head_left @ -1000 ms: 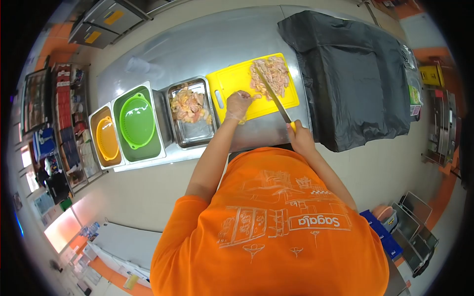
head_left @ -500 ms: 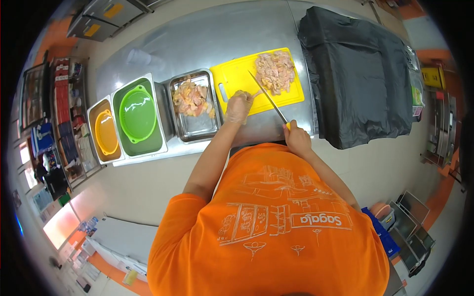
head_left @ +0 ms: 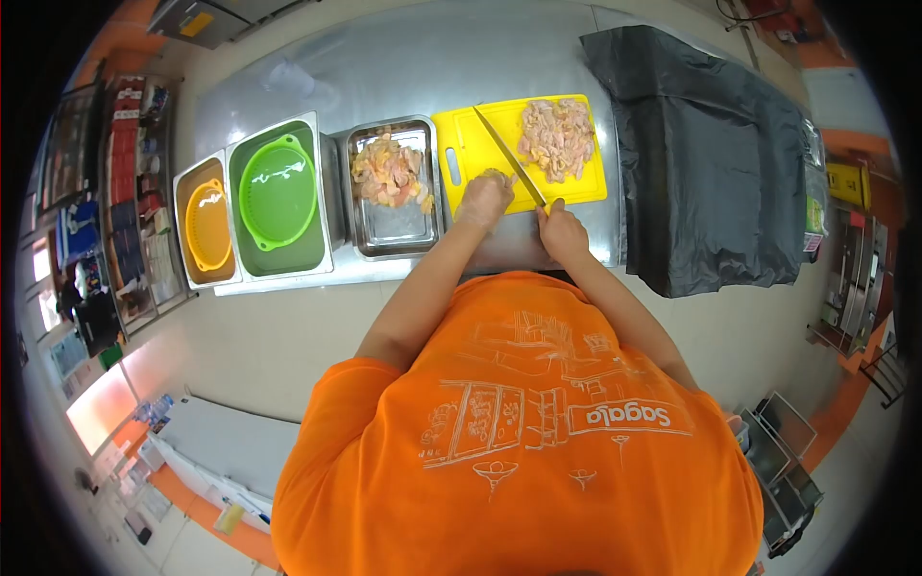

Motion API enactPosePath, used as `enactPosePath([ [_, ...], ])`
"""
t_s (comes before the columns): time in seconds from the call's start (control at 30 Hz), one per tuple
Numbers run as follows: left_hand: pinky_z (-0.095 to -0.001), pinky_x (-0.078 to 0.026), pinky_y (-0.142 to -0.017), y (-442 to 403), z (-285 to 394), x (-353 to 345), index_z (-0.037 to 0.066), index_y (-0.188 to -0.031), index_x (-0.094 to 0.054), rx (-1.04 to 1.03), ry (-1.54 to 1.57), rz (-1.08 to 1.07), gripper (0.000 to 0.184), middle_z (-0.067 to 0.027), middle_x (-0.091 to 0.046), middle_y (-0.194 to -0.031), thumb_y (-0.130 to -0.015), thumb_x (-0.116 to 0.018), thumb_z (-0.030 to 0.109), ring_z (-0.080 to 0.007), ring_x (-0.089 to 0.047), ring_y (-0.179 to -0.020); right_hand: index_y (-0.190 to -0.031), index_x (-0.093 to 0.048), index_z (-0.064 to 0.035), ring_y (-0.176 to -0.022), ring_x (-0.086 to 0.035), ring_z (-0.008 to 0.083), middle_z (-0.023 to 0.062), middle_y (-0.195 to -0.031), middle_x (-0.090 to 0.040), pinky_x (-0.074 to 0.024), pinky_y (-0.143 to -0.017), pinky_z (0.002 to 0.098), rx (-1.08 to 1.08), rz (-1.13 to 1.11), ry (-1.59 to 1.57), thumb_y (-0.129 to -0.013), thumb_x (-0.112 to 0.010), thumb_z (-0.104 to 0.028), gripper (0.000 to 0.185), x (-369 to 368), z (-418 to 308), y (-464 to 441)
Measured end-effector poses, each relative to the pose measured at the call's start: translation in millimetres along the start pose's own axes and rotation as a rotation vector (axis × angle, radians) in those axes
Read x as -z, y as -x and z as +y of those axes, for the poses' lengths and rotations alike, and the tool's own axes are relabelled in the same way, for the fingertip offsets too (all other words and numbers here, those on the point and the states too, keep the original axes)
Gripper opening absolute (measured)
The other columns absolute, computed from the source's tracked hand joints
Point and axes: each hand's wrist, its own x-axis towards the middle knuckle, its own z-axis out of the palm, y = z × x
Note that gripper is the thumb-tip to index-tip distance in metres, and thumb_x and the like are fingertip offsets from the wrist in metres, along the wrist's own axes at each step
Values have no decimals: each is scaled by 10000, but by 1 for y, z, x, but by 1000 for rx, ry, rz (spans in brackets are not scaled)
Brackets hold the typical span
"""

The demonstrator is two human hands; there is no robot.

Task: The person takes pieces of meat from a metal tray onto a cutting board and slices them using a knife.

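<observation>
My left hand (head_left: 487, 199), in a clear glove, is closed at the lower edge of the yellow cutting board (head_left: 473, 134), on a small piece of meat beside the blade. My right hand (head_left: 562, 230) is wrapped round the handle of a long knife (head_left: 509, 154), whose blade slants up and left across the board. Cut meat (head_left: 557, 139) lies in a pile on the right part of the board. Left of the board, a metal tray (head_left: 396, 240) holds larger pieces of raw meat (head_left: 387, 173).
Metal containers at the left hold a green basket (head_left: 278, 195) and an orange basket (head_left: 208, 226). A black plastic cover (head_left: 711, 163) lies right of the board. A clear cup (head_left: 288, 79) stands toward the back of the steel table (head_left: 403, 58).
The knife has swung to a steeper slant and shifted left, away from the pile. My right hand has come closer to my left hand. The view has shifted slightly.
</observation>
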Motion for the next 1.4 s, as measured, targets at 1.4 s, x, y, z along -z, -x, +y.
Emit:
enactPosePath([
  [1.4, -471, -527, -909, -7, -124, 143, -11, -837, -715, -168, -294, -276, 290, -231, -708, -925, -913, -631, 256, -394, -687, -933, -1049, -502, -16, -786, -678, 532, 321, -815, -685, -537, -681, 614, -127, 16, -32, -1047, -523, -441, 425, 26, 35, 58],
])
